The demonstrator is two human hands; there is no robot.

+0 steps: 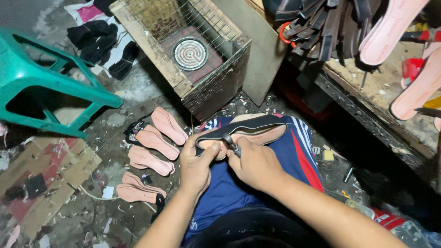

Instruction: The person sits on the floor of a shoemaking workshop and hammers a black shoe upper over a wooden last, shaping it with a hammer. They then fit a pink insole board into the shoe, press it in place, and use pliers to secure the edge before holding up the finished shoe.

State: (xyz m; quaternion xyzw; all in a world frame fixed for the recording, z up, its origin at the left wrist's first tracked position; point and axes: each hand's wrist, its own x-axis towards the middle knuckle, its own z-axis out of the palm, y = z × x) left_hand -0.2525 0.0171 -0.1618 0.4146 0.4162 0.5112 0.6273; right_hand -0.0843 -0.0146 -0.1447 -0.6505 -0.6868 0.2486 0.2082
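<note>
The left hand point(196, 166) is clenched around the heel end of a pink sandal sole point(257, 137) that lies across the person's lap, on blue shorts point(239, 183) with red and white side stripes. Its thumb presses down on a black strap point(239, 127) that runs along the sole's upper edge. The right hand point(255, 161) sits just beside the left, its fingers point(235, 148) closed on a small metal tool point(228, 140) whose grey tip touches the strap where it meets the sole. The two hands nearly touch at the knuckles.

To the left of the left fingers, on the dirty floor point(82, 206), loose pink soles point(154, 147) lie in overlapping pairs, the nearest just beside the hand and the farthest pair point(138, 190) below it, close to the forearm. Beyond those, well apart from the hands, stands a green plastic stool point(46, 87), with flattened cardboard point(41, 183) under it.

Above the fingers, a wooden box covered with wire mesh point(197, 59) holds a round coil heater point(190, 53). Up and to the right of the right fingers is a worn counter point(390, 96) carrying more pink soles point(413, 92) and a bundle of black straps point(321, 23) hanging over its edge.
</note>
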